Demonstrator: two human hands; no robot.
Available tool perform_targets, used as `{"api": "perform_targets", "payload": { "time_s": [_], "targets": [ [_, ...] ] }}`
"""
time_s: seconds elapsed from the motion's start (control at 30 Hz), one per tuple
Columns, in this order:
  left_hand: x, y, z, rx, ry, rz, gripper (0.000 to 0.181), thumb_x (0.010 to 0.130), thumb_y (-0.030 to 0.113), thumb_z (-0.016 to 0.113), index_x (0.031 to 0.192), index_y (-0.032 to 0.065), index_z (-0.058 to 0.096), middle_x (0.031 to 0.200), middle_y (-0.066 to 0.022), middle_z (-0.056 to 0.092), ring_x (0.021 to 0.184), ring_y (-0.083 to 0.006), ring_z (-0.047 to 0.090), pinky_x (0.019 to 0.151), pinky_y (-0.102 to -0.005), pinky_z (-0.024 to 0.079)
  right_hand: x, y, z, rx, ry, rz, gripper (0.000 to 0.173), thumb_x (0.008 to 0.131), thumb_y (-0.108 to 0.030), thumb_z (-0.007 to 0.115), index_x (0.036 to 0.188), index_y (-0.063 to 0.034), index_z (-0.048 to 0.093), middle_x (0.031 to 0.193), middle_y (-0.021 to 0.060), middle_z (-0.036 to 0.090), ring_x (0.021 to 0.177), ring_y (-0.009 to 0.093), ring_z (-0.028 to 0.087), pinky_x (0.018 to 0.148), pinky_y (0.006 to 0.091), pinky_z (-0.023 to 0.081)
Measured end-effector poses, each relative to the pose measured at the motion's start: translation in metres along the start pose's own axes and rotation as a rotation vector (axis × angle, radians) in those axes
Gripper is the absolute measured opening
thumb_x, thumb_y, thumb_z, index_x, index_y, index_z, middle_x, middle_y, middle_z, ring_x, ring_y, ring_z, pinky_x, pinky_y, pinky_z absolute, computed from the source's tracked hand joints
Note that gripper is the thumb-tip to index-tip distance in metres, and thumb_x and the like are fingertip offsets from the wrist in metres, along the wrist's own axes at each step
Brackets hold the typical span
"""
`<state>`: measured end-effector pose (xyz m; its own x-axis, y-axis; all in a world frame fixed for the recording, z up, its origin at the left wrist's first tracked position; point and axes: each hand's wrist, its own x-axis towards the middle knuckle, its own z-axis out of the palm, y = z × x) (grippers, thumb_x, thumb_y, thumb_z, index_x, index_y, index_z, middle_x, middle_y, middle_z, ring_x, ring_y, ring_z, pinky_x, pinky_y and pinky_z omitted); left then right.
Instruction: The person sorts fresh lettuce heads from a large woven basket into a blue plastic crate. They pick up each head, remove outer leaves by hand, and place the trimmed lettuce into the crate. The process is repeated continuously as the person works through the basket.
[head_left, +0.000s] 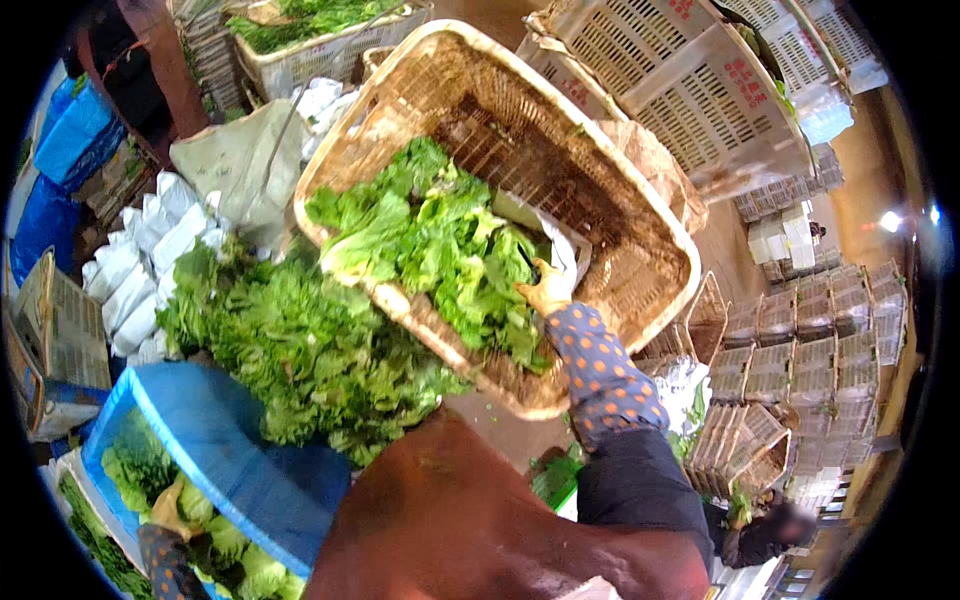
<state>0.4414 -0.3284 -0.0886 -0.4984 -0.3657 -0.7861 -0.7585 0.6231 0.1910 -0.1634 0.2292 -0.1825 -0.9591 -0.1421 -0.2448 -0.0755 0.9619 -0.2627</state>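
Observation:
A thin black object (527, 257) sticks out of my gloved right hand (547, 287), which is inside a dirt-stained plastic crate (645, 255). Loose green lettuce leaves (442, 240) lie in the crate, right beside that hand. At the lower left, my gloved left hand (172, 508) is among lettuce heads (225, 536) in a container with a bright blue rim (187, 457). Its fingers are partly hidden, and whether they grip a head is unclear. A big heap of leafy lettuce (315, 352) lies between the two containers.
White wrapped bundles (154, 251) are piled at the left. Slatted plastic crates (667, 82) stand at the upper right, and more crate stacks (802, 345) line the right side. Another crate (322, 56) of greens is at the top. A person (757, 536) is at the lower right.

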Motion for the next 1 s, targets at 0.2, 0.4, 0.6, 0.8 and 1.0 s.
{"api": "perform_targets", "payload": {
  "time_s": [0.2, 0.4, 0.6, 0.8, 1.0],
  "targets": [
    [0.010, 0.096, -0.003, 0.047, 0.540, 0.056, 0.081, 0.068, 0.010, 0.079, 0.140, 0.0037, 0.043, 0.138, -0.0240, 0.047, 0.128, -0.0406, 0.044, 0.110, -0.0474, 0.034, 0.137, 0.061, 0.071, -0.012, -0.275, 0.356, 0.137, 0.056, -0.055, 0.087, 0.154, -0.0056, 0.005, 0.133, 0.0211, 0.055, 0.115, 0.033, 0.059, 0.096, 0.0368, 0.049],
    [0.090, 0.349, 0.060, -0.649, 0.199, 0.503, 0.084, 0.077, 0.019, 0.077, 0.146, -0.0010, 0.033, 0.146, -0.0214, 0.041, 0.137, -0.0323, 0.038, 0.114, -0.0416, 0.029, 0.113, 0.062, 0.055, 0.030, -0.114, 0.279, 0.106, 0.061, -0.032, 0.086, 0.146, -0.0062, 0.029, 0.124, 0.0232, 0.060, 0.113, 0.035, 0.060, 0.098, 0.0380, 0.047],
    [0.121, 0.523, 0.052, -0.673, 0.241, 0.898, 0.126, 0.058, 0.033, 0.091, 0.150, -0.0036, 0.013, 0.152, -0.0302, 0.023, 0.144, -0.0373, 0.021, 0.118, -0.0431, 0.021, -0.014, 0.000, -0.028, 0.193, 0.270, -0.454, 0.085, 0.065, -0.007, 0.075, 0.142, -0.0098, 0.039, 0.119, 0.0214, 0.060, 0.103, 0.038, 0.061, 0.091, 0.0436, 0.050],
    [0.052, 0.465, 0.009, -0.801, 0.311, 1.155, 0.115, 0.050, 0.031, 0.094, 0.144, 0.0063, 0.034, 0.129, -0.0122, 0.057, 0.119, -0.0261, 0.056, 0.105, -0.0352, 0.043, -0.135, -0.086, -0.108, 0.657, -0.552, -0.715, 0.086, 0.055, -0.023, 0.094, 0.126, -0.0024, 0.052, 0.134, 0.0180, 0.049, 0.125, 0.030, 0.049, 0.107, 0.0398, 0.038],
    [-0.039, 0.353, 0.094, -0.881, 0.149, 0.623, 0.100, 0.061, 0.032, 0.088, 0.142, 0.0081, 0.033, 0.128, -0.0086, 0.056, 0.120, -0.0217, 0.053, 0.105, -0.0328, 0.042, -0.189, -0.142, -0.112, -0.068, -0.061, -1.034, 0.039, 0.085, -0.027, 0.068, 0.116, -0.0056, 0.057, 0.117, 0.0207, 0.057, 0.086, 0.037, 0.063, 0.070, 0.0430, 0.053]
  ]
}}
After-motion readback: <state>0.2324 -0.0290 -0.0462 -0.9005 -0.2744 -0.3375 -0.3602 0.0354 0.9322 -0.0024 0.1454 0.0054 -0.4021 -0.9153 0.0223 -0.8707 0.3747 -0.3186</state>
